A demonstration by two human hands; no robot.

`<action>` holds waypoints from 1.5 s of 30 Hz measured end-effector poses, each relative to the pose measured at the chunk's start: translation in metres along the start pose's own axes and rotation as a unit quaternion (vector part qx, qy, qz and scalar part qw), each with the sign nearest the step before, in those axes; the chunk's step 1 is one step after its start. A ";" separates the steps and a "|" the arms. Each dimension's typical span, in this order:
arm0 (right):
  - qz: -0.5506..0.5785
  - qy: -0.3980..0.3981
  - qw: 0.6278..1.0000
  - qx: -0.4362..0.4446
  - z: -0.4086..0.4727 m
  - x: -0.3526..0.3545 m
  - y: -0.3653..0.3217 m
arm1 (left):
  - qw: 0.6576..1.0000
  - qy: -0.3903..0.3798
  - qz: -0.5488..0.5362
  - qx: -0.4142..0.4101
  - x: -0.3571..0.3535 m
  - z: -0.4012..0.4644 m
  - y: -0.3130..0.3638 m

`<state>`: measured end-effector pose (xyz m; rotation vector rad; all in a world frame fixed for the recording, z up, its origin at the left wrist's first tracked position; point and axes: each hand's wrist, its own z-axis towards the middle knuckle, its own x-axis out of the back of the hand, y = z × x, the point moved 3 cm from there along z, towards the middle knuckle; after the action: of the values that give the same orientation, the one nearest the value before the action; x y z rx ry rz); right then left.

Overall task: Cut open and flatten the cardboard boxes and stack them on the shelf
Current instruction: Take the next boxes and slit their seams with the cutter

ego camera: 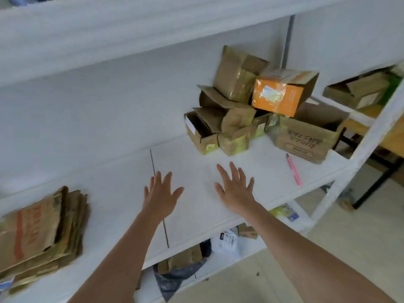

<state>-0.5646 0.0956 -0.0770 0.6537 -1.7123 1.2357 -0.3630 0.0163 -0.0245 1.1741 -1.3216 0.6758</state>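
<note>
2 bare hands reach over the white shelf (122, 193), holding nothing: left hand (160, 194) and right hand (237, 190) both with fingers spread. At 8 o'clock lies a stack of flattened boxes (41, 232), cut off by the frame edge. At 3 o'clock lies a pink cutter (294, 169). At 1 o'clock, blurred uncut boxes (251, 114) pile up, print unreadable.
</note>
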 end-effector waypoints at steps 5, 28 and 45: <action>-0.009 0.032 0.999 -0.019 0.035 0.067 0.084 | 0.995 0.003 -0.100 -0.018 -0.022 0.031 0.104; 0.057 0.093 0.992 0.064 0.139 0.151 0.114 | 0.964 0.111 -0.242 0.003 0.006 0.172 0.227; 0.226 -0.046 0.926 0.299 0.161 0.164 0.075 | 0.757 0.411 -0.432 0.267 0.026 0.077 0.168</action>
<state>-0.7585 -0.0131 0.0183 0.6894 -1.6071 2.1296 -0.5399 -0.0057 0.0326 1.4966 0.2397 0.7341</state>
